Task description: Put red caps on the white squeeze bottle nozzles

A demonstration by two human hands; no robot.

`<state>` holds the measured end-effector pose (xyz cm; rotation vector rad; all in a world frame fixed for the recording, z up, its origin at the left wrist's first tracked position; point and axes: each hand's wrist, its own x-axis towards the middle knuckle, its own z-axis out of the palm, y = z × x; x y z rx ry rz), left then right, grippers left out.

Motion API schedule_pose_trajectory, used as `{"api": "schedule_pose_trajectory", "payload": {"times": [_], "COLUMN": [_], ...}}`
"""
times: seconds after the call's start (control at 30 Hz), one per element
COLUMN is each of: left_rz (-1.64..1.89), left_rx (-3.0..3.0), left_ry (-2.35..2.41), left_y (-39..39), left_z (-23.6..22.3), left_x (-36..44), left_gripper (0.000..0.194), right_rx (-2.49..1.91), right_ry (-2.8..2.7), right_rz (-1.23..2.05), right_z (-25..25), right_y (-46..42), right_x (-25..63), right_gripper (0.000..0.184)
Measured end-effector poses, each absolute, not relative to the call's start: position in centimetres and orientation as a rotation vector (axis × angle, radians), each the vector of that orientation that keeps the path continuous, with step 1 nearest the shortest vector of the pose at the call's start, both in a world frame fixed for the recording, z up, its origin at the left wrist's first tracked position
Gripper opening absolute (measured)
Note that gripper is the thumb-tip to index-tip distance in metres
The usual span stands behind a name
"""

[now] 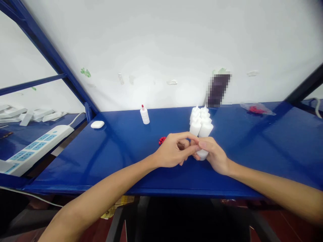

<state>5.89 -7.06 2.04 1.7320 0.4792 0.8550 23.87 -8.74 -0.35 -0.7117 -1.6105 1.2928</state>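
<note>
My right hand (216, 155) is wrapped round a small white squeeze bottle (202, 155), whose lower end shows below the fingers. My left hand (173, 150) is closed in a pinch at the top of that bottle, its thumb and forefinger meeting my right fingertips. What lies within the pinch is hidden. Just behind the hands, several white squeeze bottles (201, 122) with pointed nozzles stand upright in a tight group. A small pile of red caps (162, 140) lies beside my left hand, partly covered by it. Farther back on the left, a single white bottle (144, 116) wears a red cap.
The blue table (121, 151) meets a white wall. A white oval case (97, 124) lies on the left, and a clear bag with red pieces (257, 109) at the back right. Beyond the left edge is a power strip (37, 148). A dark blurred rectangle (218, 90) leans at the wall.
</note>
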Motion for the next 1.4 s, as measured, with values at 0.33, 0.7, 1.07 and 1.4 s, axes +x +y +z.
{"api": "schedule_pose_trajectory", "payload": {"times": [0.33, 0.7, 1.07, 1.4], "left_rz": [1.095, 0.696, 0.342, 0.235], "left_rx": [1.899, 2.273, 2.726, 3.048], "left_ry": [0.593, 1.631, 1.51, 1.005], "left_y": [-5.0, 1.9, 0.7, 0.6], "left_z": [3.7, 2.6, 4.2, 2.3], "left_x": [4.4, -2.2, -2.7, 0.6], "left_gripper": [0.025, 0.032, 0.03, 0.033], "right_rx": [-0.697, -0.802, -0.799, -0.874], "right_ry": [-1.639, -1.816, -1.849, -1.866], "right_rz": [1.268, 1.218, 1.199, 1.069], "right_z": [-0.6, 0.2, -0.2, 0.2], "right_y": [-8.5, -9.0, -8.7, -8.6], "right_x": [23.9, 24.1, 24.4, 24.0], "right_gripper": [0.041, 0.033, 0.032, 0.034]}}
